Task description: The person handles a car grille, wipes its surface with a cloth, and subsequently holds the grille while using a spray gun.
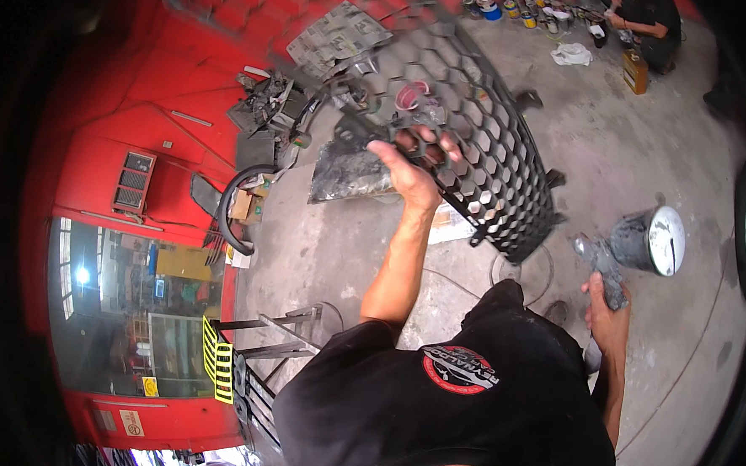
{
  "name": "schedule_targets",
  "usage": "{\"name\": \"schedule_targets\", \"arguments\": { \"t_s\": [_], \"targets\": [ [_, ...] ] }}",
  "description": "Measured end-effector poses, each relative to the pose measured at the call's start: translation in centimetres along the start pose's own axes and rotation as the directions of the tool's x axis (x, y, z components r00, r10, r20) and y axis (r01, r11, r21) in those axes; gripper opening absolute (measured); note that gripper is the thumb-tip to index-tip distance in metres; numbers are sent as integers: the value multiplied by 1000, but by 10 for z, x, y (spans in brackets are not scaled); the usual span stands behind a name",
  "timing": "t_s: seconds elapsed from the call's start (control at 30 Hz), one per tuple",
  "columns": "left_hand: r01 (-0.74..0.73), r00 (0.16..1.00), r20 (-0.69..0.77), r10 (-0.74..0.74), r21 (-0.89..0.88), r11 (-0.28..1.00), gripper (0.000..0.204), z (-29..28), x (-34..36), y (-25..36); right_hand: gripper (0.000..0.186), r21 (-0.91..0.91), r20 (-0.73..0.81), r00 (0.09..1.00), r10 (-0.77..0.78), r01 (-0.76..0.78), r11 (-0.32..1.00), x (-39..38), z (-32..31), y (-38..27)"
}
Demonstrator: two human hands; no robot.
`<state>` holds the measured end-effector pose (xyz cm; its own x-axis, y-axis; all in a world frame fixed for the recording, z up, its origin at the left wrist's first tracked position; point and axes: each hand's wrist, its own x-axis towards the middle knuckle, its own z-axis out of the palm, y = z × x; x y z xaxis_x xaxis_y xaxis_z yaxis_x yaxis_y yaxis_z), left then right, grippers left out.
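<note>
Honeycomb grille (pixel 470 145), black plastic, is held up in the air by the left hand (pixel 410 163), fingers hooked through the mesh near one end, so most of it hangs out unsupported. I'd worry it twists or slips from that one-ended grip. The right hand (pixel 607 308) is wrapped around a spray gun (pixel 634 247), its cup just beside the grille's lower edge, so they could knock. Open concrete floor (pixel 631 145) to the right, junk pile (pixel 287 110) crowds the left.

Black honeycomb-patterned grille (pixel 480 129), grey spray gun (pixel 634 247), red car body (pixel 143 120).
</note>
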<state>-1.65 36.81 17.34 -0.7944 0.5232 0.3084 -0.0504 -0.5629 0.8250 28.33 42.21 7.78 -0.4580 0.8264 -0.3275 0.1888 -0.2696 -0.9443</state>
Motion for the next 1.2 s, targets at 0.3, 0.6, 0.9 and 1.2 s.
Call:
{"name": "schedule_targets", "arguments": {
  "t_s": [0.3,0.6,0.9,1.2],
  "targets": [
    [-137,795,-606,17,-152,979,72,-64,11,9,45,41,-243,952,185,-180,983,0,-49,32],
    [-58,765,-644,19,-39,998,72,-103,-23,17,39,-54,-42,980,194,-196,979,8,-33,21],
    [55,974,-222,-36,79,995,72,-82,-43,56,46,-202,145,989,15,15,979,24,30,-10],
    [112,984,-142,-106,31,993,76,-65,-42,55,51,-191,100,995,-14,33,981,31,47,13]
  ]
}}
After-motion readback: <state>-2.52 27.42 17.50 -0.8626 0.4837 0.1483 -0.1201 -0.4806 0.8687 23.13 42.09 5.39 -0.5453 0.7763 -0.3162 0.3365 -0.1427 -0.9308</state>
